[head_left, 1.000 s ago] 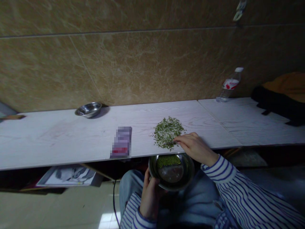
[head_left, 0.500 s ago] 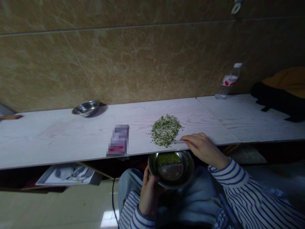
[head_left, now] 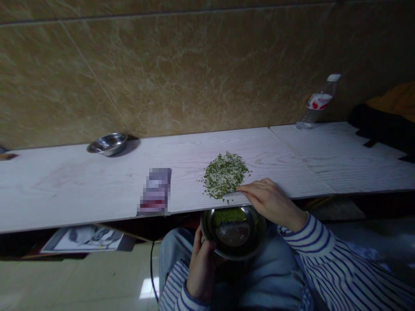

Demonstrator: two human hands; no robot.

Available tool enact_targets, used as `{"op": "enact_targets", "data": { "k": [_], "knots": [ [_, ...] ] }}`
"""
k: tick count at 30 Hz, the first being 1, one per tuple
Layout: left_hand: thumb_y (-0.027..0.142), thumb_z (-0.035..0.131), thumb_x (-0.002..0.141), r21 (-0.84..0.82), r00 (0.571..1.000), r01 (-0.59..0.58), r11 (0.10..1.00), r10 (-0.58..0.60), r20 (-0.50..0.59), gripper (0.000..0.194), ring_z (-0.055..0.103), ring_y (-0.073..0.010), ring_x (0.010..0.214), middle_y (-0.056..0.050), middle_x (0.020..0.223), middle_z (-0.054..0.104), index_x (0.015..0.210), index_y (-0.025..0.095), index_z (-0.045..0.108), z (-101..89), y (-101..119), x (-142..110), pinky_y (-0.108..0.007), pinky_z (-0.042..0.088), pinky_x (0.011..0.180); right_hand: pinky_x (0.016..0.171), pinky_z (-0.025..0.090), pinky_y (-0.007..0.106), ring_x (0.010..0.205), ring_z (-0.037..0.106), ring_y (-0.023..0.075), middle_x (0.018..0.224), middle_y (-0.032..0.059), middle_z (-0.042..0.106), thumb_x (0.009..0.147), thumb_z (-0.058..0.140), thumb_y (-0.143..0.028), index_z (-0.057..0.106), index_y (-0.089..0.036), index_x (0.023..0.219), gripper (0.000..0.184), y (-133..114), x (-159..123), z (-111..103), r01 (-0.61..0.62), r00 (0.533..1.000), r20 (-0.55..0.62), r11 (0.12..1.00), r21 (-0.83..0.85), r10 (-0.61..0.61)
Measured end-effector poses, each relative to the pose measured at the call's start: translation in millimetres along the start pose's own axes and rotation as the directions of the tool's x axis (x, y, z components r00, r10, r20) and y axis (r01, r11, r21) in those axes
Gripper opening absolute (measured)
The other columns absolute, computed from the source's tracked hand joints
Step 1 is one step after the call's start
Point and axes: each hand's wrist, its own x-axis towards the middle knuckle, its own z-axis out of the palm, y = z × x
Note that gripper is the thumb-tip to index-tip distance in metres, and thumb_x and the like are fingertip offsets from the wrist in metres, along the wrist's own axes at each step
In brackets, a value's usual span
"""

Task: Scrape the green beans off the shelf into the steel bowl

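A heap of small green beans (head_left: 224, 174) lies on the pale wooden shelf (head_left: 81, 185) near its front edge. My right hand (head_left: 269, 200) rests at the heap's near right corner, fingers closed on a thin flat tool (head_left: 231, 194) that touches the beans. My left hand (head_left: 201, 261) grips the rim of a steel bowl (head_left: 234, 231) held just below the shelf edge, over my lap. Some green beans lie in the bowl's far side.
A second steel bowl (head_left: 107, 144) stands at the back left of the shelf. A blurred packet (head_left: 154, 191) lies left of the heap. A plastic water bottle (head_left: 317, 103) stands at the back right, beside dark and orange cloth (head_left: 385, 116). Papers (head_left: 84, 239) lie under the shelf.
My right hand drew back a little toward the shelf edge with the tool, then slid left again along the heap. The view has shifted slightly; the bowl stays under the edge.
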Motion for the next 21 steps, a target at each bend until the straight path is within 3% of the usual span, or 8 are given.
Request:
{"op": "enact_targets", "data": {
  "k": [9, 15, 21],
  "knots": [
    [0.021, 0.058, 0.072, -0.013, 1.000, 0.015, 1.000, -0.014, 0.015, 0.065, 0.059, -0.0222, 0.094, -0.007, 0.121, 0.059, 0.134, 0.027, 0.039, -3.9, 3.9, 2.2, -0.029, 0.050, 0.065, 0.084, 0.043, 0.036, 0.095, 0.064, 0.0188, 0.105, 0.0044, 0.070, 0.090, 0.045, -0.013, 0.061, -0.021, 0.111, 0.028, 5.5, 24.1, 6.1, -0.043, 0.999, -0.010, 0.996, -0.078, 0.042],
    [0.019, 0.055, 0.072, -0.010, 1.000, 0.005, 1.000, -0.005, 0.018, 0.065, 0.060, -0.0207, 0.087, -0.007, 0.123, 0.058, 0.135, 0.028, 0.039, -6.9, 2.9, 3.2, -0.027, 0.049, 0.059, 0.083, 0.043, 0.035, 0.092, 0.064, 0.0173, 0.103, 0.0040, 0.071, 0.090, 0.046, -0.014, 0.061, -0.020, 0.110, 0.026, 3.8, 14.3, -3.0, -0.013, 0.999, -0.041, 0.999, -0.053, 0.011],
    [0.019, 0.056, 0.073, -0.042, 0.999, 0.028, 0.999, -0.026, 0.032, 0.062, 0.058, -0.0238, 0.096, -0.008, 0.126, 0.056, 0.133, 0.028, 0.041, -7.7, -1.2, 3.6, -0.033, 0.052, 0.067, 0.082, 0.042, 0.033, 0.092, 0.064, 0.0154, 0.101, 0.0020, 0.071, 0.091, 0.047, -0.015, 0.062, -0.022, 0.108, 0.024, -2.0, 3.9, -5.8, 0.060, 0.998, 0.000, 0.998, 0.015, -0.060]
  ]
}}
